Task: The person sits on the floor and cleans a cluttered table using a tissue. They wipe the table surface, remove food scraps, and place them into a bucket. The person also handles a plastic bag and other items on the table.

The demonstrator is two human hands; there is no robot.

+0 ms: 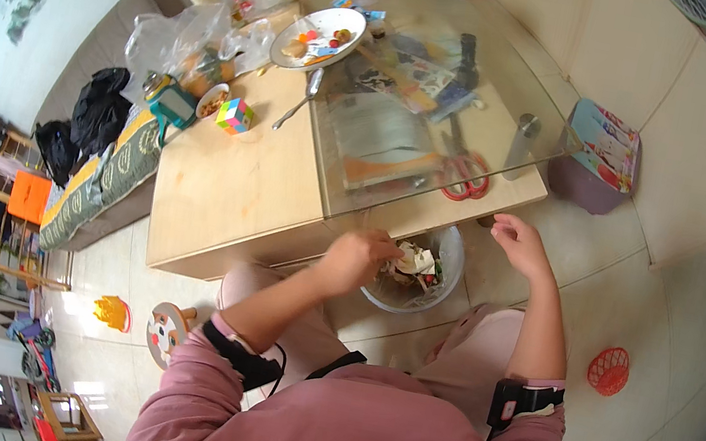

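My left hand (356,260) is over the left rim of a lined waste bin (454,267) on the floor. Its fingertips point down toward crumpled paper scraps (418,260) in the bin; whether they hold anything is unclear. To the right of the bin, my right hand (519,243) hovers by the table's front edge with its fingers partly bent, and I cannot tell if something is between them. Ahead, red-handled scissors (465,187) show under the glass tabletop (520,73). A white plate or shallow pan (324,21) with small items rests at the table's far left, beside a fork (296,101).
On the wooden table (237,193) are a colorful puzzle cube (234,116), a small bowl (212,101), a teal bottle (172,100) and plastic bags (179,41). A purple storage box (594,157) stands at right. A red basket (608,370) and a dog-faced stool (166,333) are on the floor.
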